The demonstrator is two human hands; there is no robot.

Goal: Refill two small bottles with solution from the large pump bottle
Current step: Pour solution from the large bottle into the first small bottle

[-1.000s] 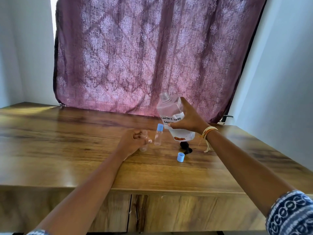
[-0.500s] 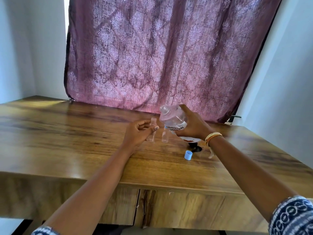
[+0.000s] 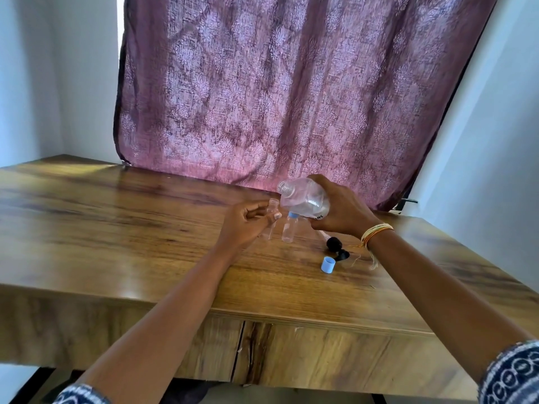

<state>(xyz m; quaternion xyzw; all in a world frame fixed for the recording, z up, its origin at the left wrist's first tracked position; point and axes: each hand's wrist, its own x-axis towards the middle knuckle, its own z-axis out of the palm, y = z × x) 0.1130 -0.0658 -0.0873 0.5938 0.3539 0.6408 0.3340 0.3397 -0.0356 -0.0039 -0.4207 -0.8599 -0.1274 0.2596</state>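
Note:
My right hand (image 3: 341, 209) grips the large clear bottle (image 3: 303, 196), tilted on its side with its open neck pointing left. Just below that neck is the open mouth of a small clear bottle (image 3: 271, 212), which my left hand (image 3: 243, 223) holds between thumb and fingers above the table. A second small bottle (image 3: 288, 227) with a blue cap stands upright on the wooden table (image 3: 116, 234), just right of the held one and under the large bottle. A loose blue cap (image 3: 327, 264) lies nearer the front.
The black pump head (image 3: 335, 247) with its tube lies on the table under my right wrist, beside the blue cap. A purple patterned curtain (image 3: 291, 91) hangs behind the table. The table's front edge runs across the lower view.
The large bottle has gone from upright to lying almost level, neck to the left. My left hand has lifted the small open bottle up to that neck.

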